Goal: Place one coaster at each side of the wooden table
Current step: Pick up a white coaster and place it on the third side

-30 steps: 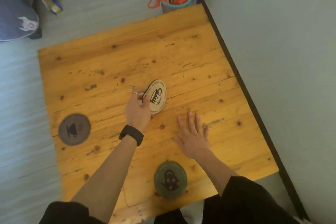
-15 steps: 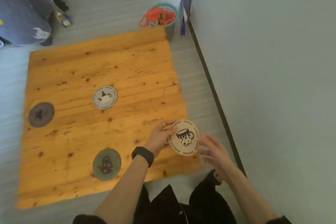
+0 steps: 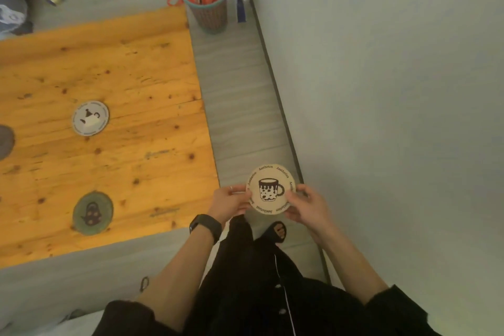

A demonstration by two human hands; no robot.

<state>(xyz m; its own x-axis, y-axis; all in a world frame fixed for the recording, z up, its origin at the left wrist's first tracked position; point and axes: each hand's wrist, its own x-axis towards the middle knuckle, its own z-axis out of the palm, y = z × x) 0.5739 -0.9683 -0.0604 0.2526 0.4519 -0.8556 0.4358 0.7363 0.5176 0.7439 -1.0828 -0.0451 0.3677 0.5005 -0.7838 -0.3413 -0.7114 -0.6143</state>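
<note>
Both hands hold a cream coaster (image 3: 270, 189) with a black mug drawing, flat and face up, over the grey floor to the right of the wooden table (image 3: 152, 84). My left hand (image 3: 229, 202) pinches its left edge and my right hand (image 3: 305, 204) grips its right edge. A white coaster (image 3: 90, 118) lies near the table's middle. A green coaster (image 3: 93, 213) lies by the near edge. A dark grey coaster (image 3: 5, 142) is cut off at the left border.
A teal mesh basket (image 3: 211, 15) with an orange bag inside stands on the floor past the table's far right corner. A pale wall (image 3: 381, 90) runs along the right, leaving a narrow floor strip (image 3: 240, 106) beside the table. My dark clothing and sandalled foot (image 3: 276, 232) are below.
The view has swung right, so the table now sits at the left. My left hand carried the cream coaster off the table's right side, and my right hand has closed on its other edge.
</note>
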